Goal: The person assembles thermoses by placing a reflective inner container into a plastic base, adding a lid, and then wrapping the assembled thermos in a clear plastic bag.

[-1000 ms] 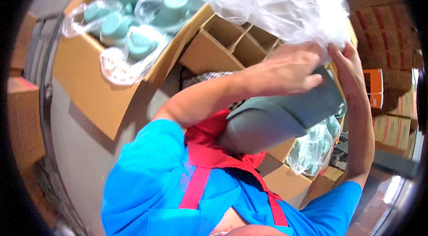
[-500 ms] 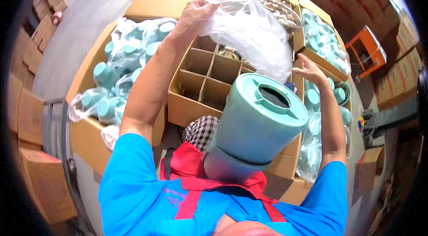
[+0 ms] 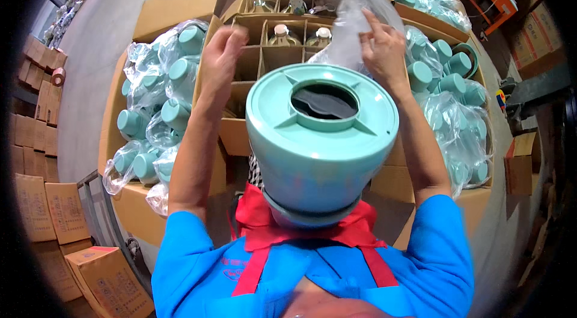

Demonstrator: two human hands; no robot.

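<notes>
our right grip (image 3: 384, 48) pinches the clear plastic bag (image 3: 351, 30), while the left grip (image 3: 221, 54) hangs apart, fingers spread, holding nothing. we judge the unwrapping nearly done: the teal jug body (image 3: 321, 144) sits bare against our chest, pinned below both arms. next calls for shedding the bag and getting a hand on the jug. the divided carton (image 3: 264, 57) ahead leaves open cells, but flanking boxes of bagged teal lids (image 3: 159, 114) crowd both sides.

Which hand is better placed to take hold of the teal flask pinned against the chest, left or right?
Left, probably. The left hand is open and holds nothing, above the teal flask. The right hand is pinching the clear plastic bag.
</notes>
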